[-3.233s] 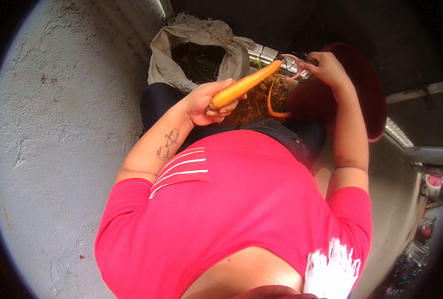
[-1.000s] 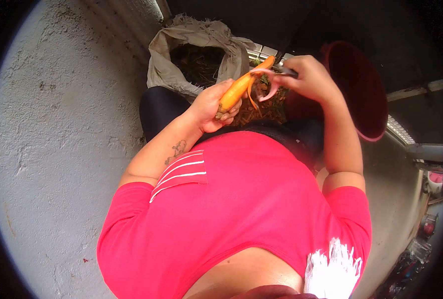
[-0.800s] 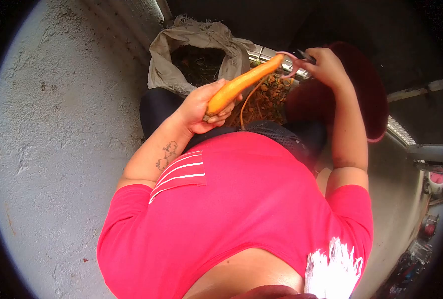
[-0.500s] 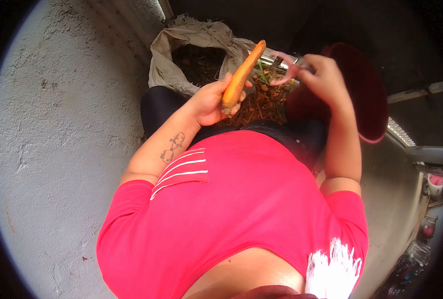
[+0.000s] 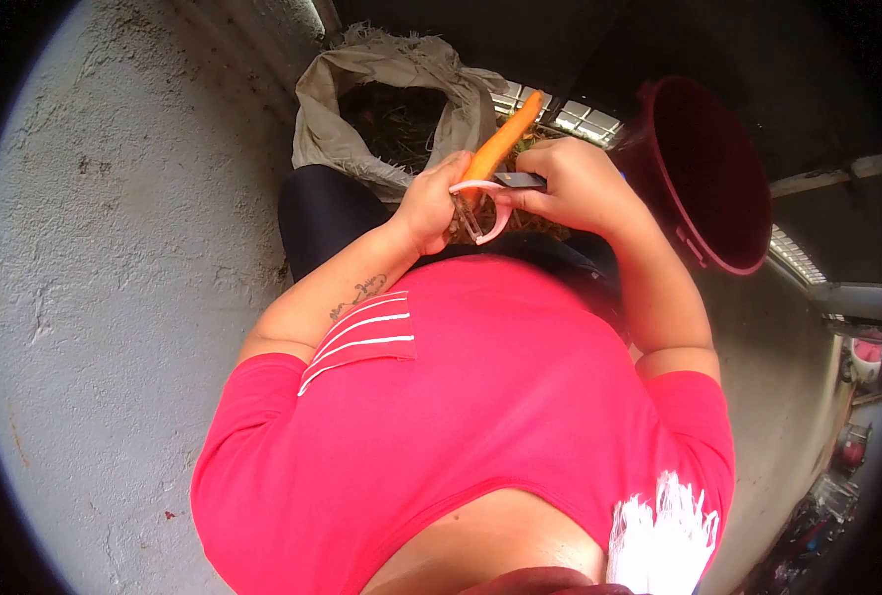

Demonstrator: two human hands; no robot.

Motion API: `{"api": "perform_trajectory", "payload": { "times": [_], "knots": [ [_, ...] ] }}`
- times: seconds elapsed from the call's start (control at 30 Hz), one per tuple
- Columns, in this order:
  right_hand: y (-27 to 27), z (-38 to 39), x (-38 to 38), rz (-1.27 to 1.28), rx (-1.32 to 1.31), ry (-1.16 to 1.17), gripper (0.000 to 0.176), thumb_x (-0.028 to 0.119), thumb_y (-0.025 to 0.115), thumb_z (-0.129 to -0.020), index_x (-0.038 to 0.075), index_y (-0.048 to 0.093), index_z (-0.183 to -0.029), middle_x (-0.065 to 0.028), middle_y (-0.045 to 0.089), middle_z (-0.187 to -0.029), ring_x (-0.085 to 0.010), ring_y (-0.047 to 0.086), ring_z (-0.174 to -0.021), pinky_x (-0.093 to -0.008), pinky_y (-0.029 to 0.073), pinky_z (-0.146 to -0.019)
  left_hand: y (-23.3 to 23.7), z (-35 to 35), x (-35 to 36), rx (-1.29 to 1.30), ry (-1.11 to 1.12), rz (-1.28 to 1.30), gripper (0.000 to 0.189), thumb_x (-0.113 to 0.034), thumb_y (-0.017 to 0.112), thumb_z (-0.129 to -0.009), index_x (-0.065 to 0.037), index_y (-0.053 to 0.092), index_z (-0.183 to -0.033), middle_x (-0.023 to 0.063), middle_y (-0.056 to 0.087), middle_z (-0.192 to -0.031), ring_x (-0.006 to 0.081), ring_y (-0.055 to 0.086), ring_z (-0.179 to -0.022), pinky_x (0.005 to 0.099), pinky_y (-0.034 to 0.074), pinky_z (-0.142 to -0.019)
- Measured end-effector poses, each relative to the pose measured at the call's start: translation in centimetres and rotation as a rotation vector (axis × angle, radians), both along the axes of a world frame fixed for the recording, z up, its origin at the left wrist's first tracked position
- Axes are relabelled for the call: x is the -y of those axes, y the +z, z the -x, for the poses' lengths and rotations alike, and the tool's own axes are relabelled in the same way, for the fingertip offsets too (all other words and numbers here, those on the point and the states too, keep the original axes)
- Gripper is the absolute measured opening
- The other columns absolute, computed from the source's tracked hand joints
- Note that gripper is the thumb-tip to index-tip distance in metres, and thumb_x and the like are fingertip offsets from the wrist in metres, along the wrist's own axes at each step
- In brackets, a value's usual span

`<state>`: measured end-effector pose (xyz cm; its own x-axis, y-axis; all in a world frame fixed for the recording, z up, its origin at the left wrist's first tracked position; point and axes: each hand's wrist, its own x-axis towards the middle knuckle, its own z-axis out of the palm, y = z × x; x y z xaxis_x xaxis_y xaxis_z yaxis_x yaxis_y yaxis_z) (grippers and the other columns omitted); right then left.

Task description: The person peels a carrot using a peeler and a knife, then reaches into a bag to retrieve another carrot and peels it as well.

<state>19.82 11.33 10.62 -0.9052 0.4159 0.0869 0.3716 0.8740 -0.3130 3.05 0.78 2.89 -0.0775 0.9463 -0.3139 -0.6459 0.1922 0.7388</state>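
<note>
My left hand [image 5: 433,206] is closed around the thick lower end of an orange carrot [image 5: 508,141], whose narrow tip points up and to the right. My right hand [image 5: 582,186] grips a Y-shaped peeler [image 5: 501,214] with a pale pink frame and a dark grey handle. The peeler's head lies over the carrot's thick end, right beside my left fingers, and hides part of it. Both hands are close together in front of my body, above my lap.
An open woven sack [image 5: 318,114] with dark plant scraps inside stands beyond my left hand. To the right is a tilted dark red bucket [image 5: 662,183]. A rough grey wall [image 5: 133,288] runs along the left. Sunlit grating [image 5: 589,121] shows behind the hands.
My right hand has brought the peeler left and down onto the carrot's thick end. The carrot has tilted slightly to the right. The bucket now appears tipped differently, its inside showing more.
</note>
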Motion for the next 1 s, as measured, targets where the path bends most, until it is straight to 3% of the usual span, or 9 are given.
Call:
{"api": "perform_trajectory", "payload": {
  "times": [0.2, 0.33, 0.4, 0.43, 0.53, 0.63, 0.83, 0.97, 1.0],
  "knots": [
    [0.4, -0.3, -0.4, -0.029, -0.119, 0.057, 0.040, 0.047, 0.071, -0.079, 0.007, 0.072, -0.082, -0.0134, 0.067, -0.077, -0.0354, 0.065, -0.072, -0.0441, 0.050, -0.064, 1.6, -0.3, 0.8, 0.048, -0.078, 0.107, 0.036, -0.037, 0.038, -0.105, -0.009, 0.059, -0.109, 0.0034, 0.061, -0.076, 0.0103, 0.056, -0.057, 0.0232, 0.045, -0.049],
    [1.9, -1.4, -1.7, 0.076, -0.064, 0.001, 0.032, 0.035, 0.075, -0.077, 0.005, 0.072, -0.089, -0.0157, 0.066, -0.078, -0.0348, 0.064, -0.075, -0.0404, 0.050, -0.064, 1.2, 0.7, 1.8, -0.183, -0.194, 0.011, 0.038, -0.041, 0.037, -0.105, -0.009, 0.056, -0.109, 0.0035, 0.056, -0.069, 0.0095, 0.047, -0.047, 0.0218, 0.037, -0.042],
    [2.1, -2.2, -3.1, 0.093, -0.120, 0.032, 0.031, 0.027, 0.077, -0.076, 0.000, 0.068, -0.085, -0.0192, 0.063, -0.076, -0.0361, 0.062, -0.073, -0.0391, 0.048, -0.063, 1.6, 1.1, 2.3, -0.211, -0.258, -0.027, 0.038, -0.042, 0.037, -0.105, -0.009, 0.056, -0.108, 0.0040, 0.056, -0.069, 0.0090, 0.046, -0.047, 0.0214, 0.036, -0.041],
    [1.9, -2.5, -3.8, 0.032, -0.178, 0.036, 0.034, 0.038, 0.074, -0.079, 0.005, 0.072, -0.088, -0.0174, 0.066, -0.076, -0.0361, 0.064, -0.072, -0.0403, 0.050, -0.063, 2.2, 1.2, 2.4, -0.227, -0.290, -0.047, 0.039, -0.042, 0.037, -0.105, -0.009, 0.055, -0.108, 0.0042, 0.056, -0.068, 0.0087, 0.046, -0.047, 0.0211, 0.036, -0.041],
    [2.2, -3.8, -6.3, 0.069, -0.099, 0.003, 0.040, 0.038, 0.074, -0.079, -0.001, 0.065, -0.076, -0.0184, 0.058, -0.066, -0.0349, 0.058, -0.062, -0.0393, 0.044, -0.057, 2.8, 1.6, 2.8, -0.287, -0.317, -0.074, 0.042, -0.043, 0.036, -0.105, -0.006, 0.056, -0.107, 0.0042, 0.055, -0.068, 0.0082, 0.045, -0.048, 0.0216, 0.035, -0.042],
    [2.0, -4.9, -8.8, 0.216, -0.036, -0.085, 0.045, 0.042, 0.072, -0.081, -0.002, 0.064, -0.074, -0.0181, 0.060, -0.067, -0.0339, 0.057, -0.059, -0.0382, 0.044, -0.057, 2.0, 2.1, 2.3, -0.357, -0.308, -0.099, 0.040, -0.041, 0.037, -0.105, -0.006, 0.057, -0.103, 0.0025, 0.054, -0.070, 0.0076, 0.044, -0.051, 0.0217, 0.034, -0.044],
    [-2.3, -7.9, -14.2, -0.170, 0.202, -0.459, 0.052, 0.051, 0.069, -0.082, 0.000, 0.067, -0.077, -0.0172, 0.062, -0.067, -0.0347, 0.059, -0.060, -0.0406, 0.045, -0.059, -0.5, 4.0, 0.9, -0.393, -0.294, -0.129, 0.041, -0.042, 0.038, -0.105, -0.005, 0.058, -0.103, 0.0012, 0.051, -0.066, 0.0077, 0.040, -0.046, 0.0222, 0.031, -0.041],
    [-1.4, -8.1, -11.3, 0.121, -0.019, -0.516, 0.051, 0.048, 0.072, -0.081, -0.003, 0.067, -0.078, -0.0180, 0.061, -0.066, -0.0274, 0.058, -0.057, -0.0373, 0.046, -0.058, -0.7, 4.4, -0.2, -0.248, -0.287, -0.175, 0.045, -0.044, 0.036, -0.105, -0.004, 0.057, -0.110, 0.0030, 0.053, -0.070, 0.0085, 0.043, -0.050, 0.0222, 0.034, -0.045],
    [-2.0, -8.0, -10.7, 0.147, -0.132, -0.427, 0.049, 0.044, 0.073, -0.081, -0.004, 0.066, -0.078, -0.0183, 0.060, -0.064, -0.0243, 0.056, -0.056, -0.0364, 0.045, -0.057, -0.6, 4.2, -0.5, -0.176, -0.281, -0.183, 0.046, -0.045, 0.036, -0.105, -0.004, 0.057, -0.112, 0.0036, 0.053, -0.072, 0.0088, 0.045, -0.051, 0.0224, 0.035, -0.046]
  ]
}}
